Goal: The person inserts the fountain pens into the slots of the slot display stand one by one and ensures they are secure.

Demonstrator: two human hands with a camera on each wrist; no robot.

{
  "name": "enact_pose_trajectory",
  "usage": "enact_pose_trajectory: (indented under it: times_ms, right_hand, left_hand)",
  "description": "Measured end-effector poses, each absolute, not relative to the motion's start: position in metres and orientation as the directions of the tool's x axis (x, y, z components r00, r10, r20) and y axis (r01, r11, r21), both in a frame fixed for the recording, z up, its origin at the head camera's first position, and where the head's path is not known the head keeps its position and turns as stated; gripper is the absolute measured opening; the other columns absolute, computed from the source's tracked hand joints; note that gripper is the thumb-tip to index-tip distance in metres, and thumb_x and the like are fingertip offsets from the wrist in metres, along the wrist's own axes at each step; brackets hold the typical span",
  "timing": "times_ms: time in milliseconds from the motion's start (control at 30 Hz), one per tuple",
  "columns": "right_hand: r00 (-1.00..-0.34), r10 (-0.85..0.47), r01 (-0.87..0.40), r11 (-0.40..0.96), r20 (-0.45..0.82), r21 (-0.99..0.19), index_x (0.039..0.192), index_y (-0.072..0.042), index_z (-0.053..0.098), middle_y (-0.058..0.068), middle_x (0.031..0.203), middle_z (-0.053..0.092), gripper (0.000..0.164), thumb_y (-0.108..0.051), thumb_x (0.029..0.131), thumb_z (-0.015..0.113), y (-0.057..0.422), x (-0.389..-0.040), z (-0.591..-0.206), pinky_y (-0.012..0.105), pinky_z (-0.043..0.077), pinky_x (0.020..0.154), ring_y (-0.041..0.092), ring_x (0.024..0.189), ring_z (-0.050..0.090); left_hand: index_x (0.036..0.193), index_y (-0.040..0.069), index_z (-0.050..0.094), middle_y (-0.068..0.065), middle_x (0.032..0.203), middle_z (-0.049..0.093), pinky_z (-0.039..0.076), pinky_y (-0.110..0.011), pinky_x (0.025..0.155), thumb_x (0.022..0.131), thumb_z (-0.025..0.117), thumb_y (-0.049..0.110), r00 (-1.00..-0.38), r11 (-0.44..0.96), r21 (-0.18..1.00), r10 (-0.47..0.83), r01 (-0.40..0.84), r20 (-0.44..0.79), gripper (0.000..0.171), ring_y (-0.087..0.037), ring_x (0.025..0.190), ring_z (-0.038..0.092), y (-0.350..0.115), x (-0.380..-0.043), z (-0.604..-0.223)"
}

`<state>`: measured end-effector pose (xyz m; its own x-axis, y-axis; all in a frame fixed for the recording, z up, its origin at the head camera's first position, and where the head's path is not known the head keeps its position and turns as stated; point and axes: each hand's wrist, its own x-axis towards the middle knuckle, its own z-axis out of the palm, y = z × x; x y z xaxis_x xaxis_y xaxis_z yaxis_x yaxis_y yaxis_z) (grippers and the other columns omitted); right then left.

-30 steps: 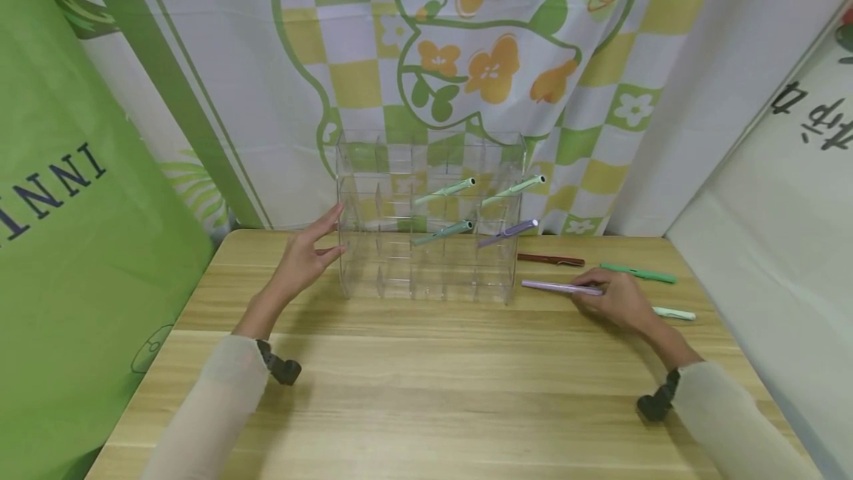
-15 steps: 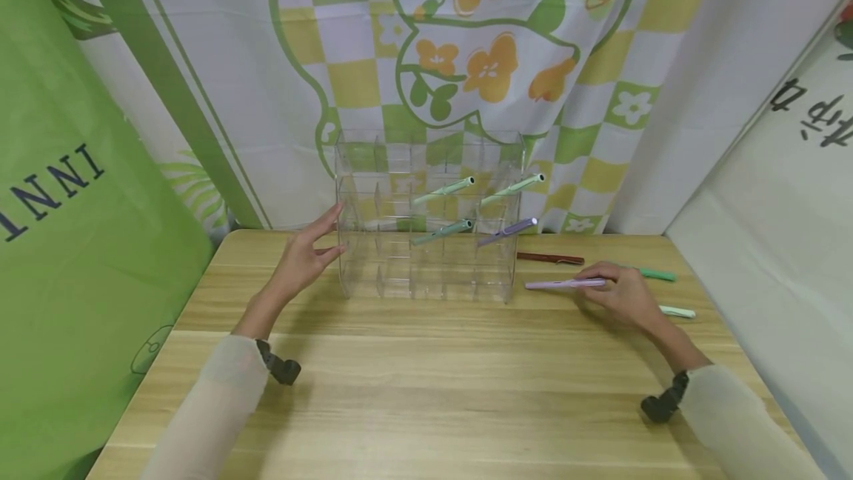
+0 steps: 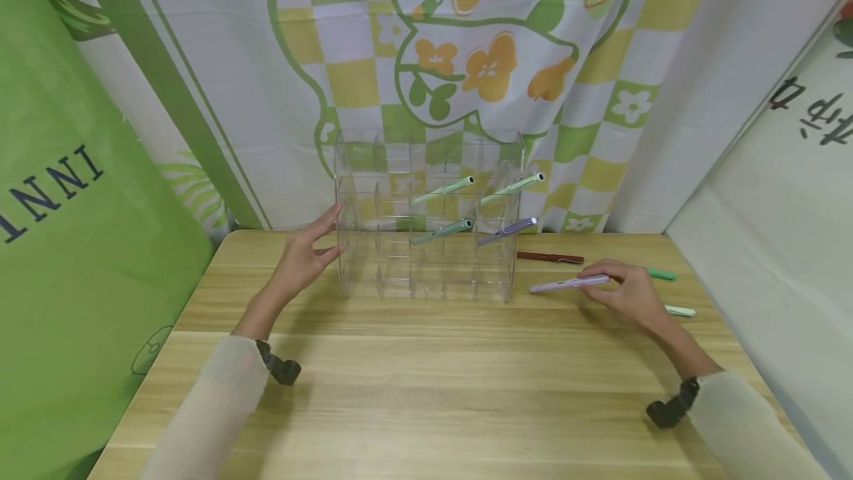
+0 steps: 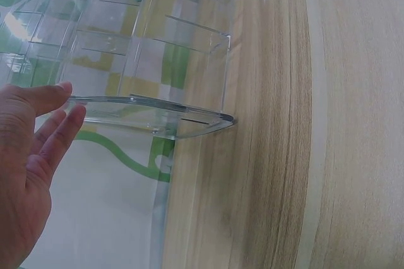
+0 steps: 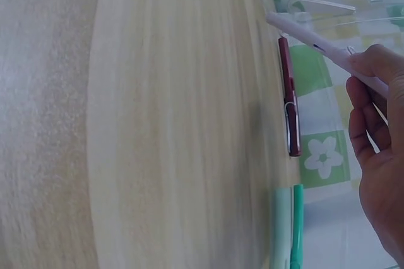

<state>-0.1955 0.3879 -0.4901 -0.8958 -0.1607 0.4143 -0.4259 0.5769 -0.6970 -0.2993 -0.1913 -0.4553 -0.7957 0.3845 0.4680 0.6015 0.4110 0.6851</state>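
"Lilac pen (image 3: 563, 285), where is it?"

"Right hand (image 3: 626, 291), pinched between thumb and fingers. Just right of the rack (image 4: 158, 103), free end pointing at it, tilted down slightly."

"Touching the rack?"

"No, gap there in the head view."

"Left hand (image 3: 296, 261)?"

"Holding the rack's left side panel, thumb and fingertips either side of the edge. Fingers fairly straight."

"Rack?"

"Clear plastic, divided into compartments, standing upright on the surface (image 3: 426, 391). Four pens in it, sticking out toward upper right: two pale green ones (image 3: 444, 190) (image 3: 513, 190) above, grey-green pen (image 3: 441, 232) and purple pen (image 3: 509, 232) below. Exact slots hard to tell, see-through walls."

"Loose pens?"

"Three, right side. Dark red pen (image 3: 550, 258) lies behind the lilac one, near end by the rack. Green pen (image 3: 662, 274) and mint pen (image 3: 681, 311), both partly covered by the right hand and wrist."

"Further out?"

"Wood-grain top, black device (image 3: 283, 370) on the left wrist, another (image 3: 669, 406) on the right. Checked curtain (image 3: 356, 84) with orange flowers behind, green cloth (image 3: 100, 302) far left, white cloth (image 3: 766, 206) with dark characters far right."
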Motion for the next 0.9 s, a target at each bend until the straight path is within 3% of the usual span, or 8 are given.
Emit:
enact_pose_trajectory:
  times_ms: [233, 667, 900]
  right_hand:
    - [-0.889, -0.161, -0.442, 0.548, 0.429, -0.710, 0.100, 0.004, 0.080, 0.024, 0.103, 0.076, 0.024, 0.015, 0.080, 0.085, 0.384, -0.188, -0.477, 0.004, 0.051, 0.099, -0.003, 0.099, 0.068]
    - [-0.836, -0.208, -0.544, 0.436, 0.508, -0.717, 0.098, 0.006, 0.079, 0.023, 0.099, 0.075, 0.032, 0.027, 0.075, 0.079, 0.378, -0.177, -0.465, 0.013, 0.059, 0.097, 0.006, 0.099, 0.071]
    - [-0.784, -0.243, -0.621, 0.315, 0.571, -0.718, 0.098, 0.013, 0.076, 0.026, 0.098, 0.073, 0.035, 0.034, 0.070, 0.075, 0.369, -0.174, -0.459, 0.016, 0.061, 0.096, 0.011, 0.101, 0.072]
  left_hand:
    - [0.160, 0.004, 0.043, -0.018, 0.166, 0.040, 0.066, -0.042, 0.089, 0.089, 0.076, -0.016, -0.791, 0.413, 0.677, 0.383, 0.609, 0.478, 0.081, -0.046, 0.131, 0.061, -0.191, -0.298, -0.455]
    - [0.161, 0.004, 0.043, -0.017, 0.167, 0.040, 0.066, -0.042, 0.090, 0.089, 0.076, -0.015, -0.795, 0.426, 0.673, 0.383, 0.605, 0.471, 0.081, -0.046, 0.131, 0.061, -0.191, -0.297, -0.454]
    - [0.162, 0.007, 0.042, -0.016, 0.167, 0.039, 0.066, -0.042, 0.090, 0.090, 0.075, -0.015, -0.794, 0.416, 0.679, 0.382, 0.605, 0.473, 0.082, -0.045, 0.133, 0.060, -0.192, -0.298, -0.455]
